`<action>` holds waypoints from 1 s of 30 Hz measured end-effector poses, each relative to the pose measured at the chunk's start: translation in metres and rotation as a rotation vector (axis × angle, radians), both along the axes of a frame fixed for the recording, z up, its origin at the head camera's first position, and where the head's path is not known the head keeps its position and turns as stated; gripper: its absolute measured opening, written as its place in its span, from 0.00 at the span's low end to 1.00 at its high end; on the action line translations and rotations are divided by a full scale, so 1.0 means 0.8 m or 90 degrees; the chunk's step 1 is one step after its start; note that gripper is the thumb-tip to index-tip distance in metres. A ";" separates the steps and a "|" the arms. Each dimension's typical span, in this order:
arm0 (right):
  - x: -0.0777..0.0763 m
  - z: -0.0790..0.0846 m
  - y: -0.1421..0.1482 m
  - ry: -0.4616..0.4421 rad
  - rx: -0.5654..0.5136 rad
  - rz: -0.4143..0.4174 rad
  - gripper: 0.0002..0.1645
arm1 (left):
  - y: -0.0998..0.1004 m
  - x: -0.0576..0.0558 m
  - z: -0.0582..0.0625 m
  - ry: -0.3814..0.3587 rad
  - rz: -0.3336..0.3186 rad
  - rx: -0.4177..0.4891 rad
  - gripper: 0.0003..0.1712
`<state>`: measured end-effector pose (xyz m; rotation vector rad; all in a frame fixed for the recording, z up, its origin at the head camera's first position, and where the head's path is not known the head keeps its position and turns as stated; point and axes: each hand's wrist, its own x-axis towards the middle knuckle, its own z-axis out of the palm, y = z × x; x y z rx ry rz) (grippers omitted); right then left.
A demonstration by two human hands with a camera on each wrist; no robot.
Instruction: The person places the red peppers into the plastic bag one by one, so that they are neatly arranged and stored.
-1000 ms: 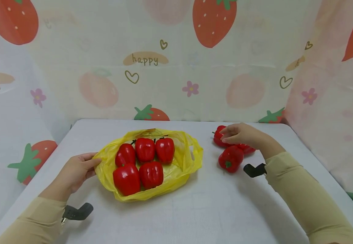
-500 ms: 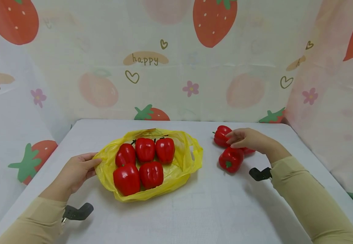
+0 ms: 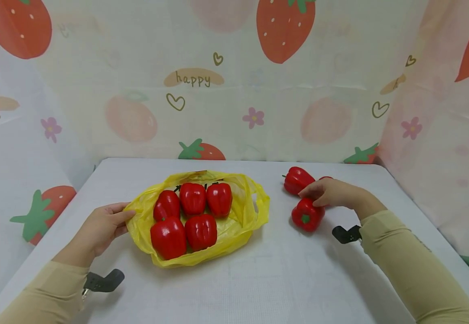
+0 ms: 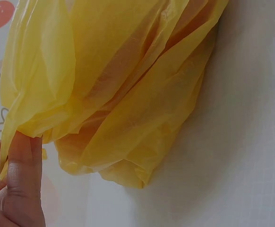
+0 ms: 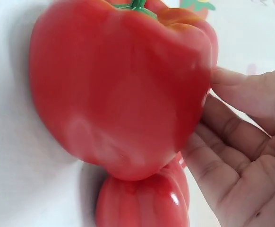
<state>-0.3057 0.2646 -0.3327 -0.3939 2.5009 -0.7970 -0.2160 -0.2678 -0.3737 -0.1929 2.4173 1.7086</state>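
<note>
A yellow plastic bag (image 3: 234, 225) lies open on the white table (image 3: 259, 279), with several red bell peppers (image 3: 194, 198) in it. My left hand (image 3: 102, 225) pinches the bag's left rim; the left wrist view shows its fingers (image 4: 21, 165) on the yellow film (image 4: 128, 94). To the right lie loose red peppers. My right hand (image 3: 327, 192) lies over the near pepper (image 3: 307, 216), its fingers (image 5: 241, 90) touching that pepper's side (image 5: 118, 90), palm open. A second pepper (image 3: 297, 180) lies just beyond, and a third (image 3: 325, 178) is mostly hidden behind the hand.
Strawberry-print cloth walls (image 3: 234, 90) close in the table at the back, left and right. Black wrist-camera mounts (image 3: 102, 281) (image 3: 345, 234) sit by each sleeve. Bare tabletop lies in front of the bag and between bag and loose peppers.
My right hand has drawn back from the far pepper toward me and now lies over the near pepper, which has shifted slightly. The left hand and the bag have stayed still.
</note>
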 end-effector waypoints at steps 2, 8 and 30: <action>0.001 0.001 0.000 0.010 0.011 0.003 0.24 | 0.000 0.001 0.000 0.001 0.000 -0.002 0.34; 0.002 0.003 0.002 0.025 0.036 -0.001 0.24 | 0.000 0.001 -0.001 0.003 0.003 -0.006 0.35; 0.011 -0.006 0.006 -0.078 -0.036 -0.033 0.32 | 0.000 -0.001 0.001 -0.002 0.001 -0.009 0.34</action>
